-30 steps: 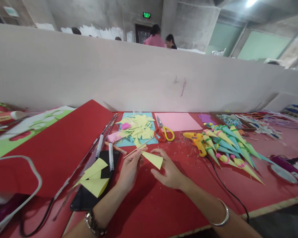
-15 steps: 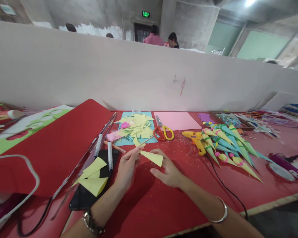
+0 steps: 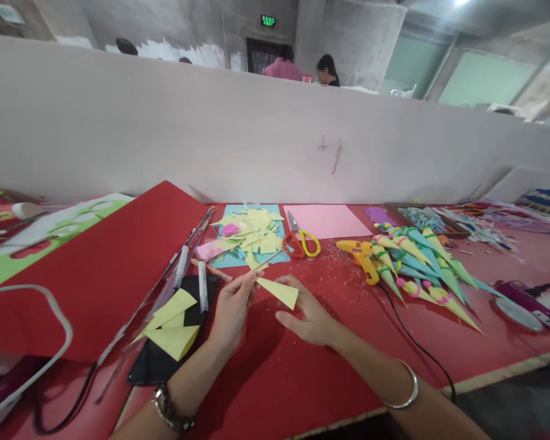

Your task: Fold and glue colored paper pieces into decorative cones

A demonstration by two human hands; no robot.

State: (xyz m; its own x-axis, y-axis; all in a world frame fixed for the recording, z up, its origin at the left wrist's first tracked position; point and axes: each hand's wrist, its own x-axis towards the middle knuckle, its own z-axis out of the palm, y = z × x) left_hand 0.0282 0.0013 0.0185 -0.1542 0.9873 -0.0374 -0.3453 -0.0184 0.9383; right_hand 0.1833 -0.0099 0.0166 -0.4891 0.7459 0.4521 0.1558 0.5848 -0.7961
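Observation:
In my left hand (image 3: 234, 304), thumb and fingertips pinch the narrow tip of a yellow paper cone (image 3: 279, 293). A thin stick (image 3: 266, 260) slants up and right from those same fingertips. My right hand (image 3: 309, 318) is beside the cone's wide end, its thumb held apart from its fingers. The fingers pass behind the cone; whether they touch it I cannot tell. More rolled yellow paper pieces (image 3: 176, 337) lie at left on a black phone-like slab (image 3: 149, 365).
Yellow paper scraps (image 3: 256, 229) lie on blue paper, beside scissors (image 3: 309, 243) and pink paper (image 3: 332, 221). At right are a yellow glue gun (image 3: 360, 253), its cord (image 3: 415, 333), and decorated paper cones (image 3: 433, 263). Markers (image 3: 203, 287) and red board (image 3: 132, 263) are left. A white partition (image 3: 233, 134) stands behind.
The cone and both hands are almost where they were, with only a slight shift in view. My left hand keeps its pinch on the cone's tip.

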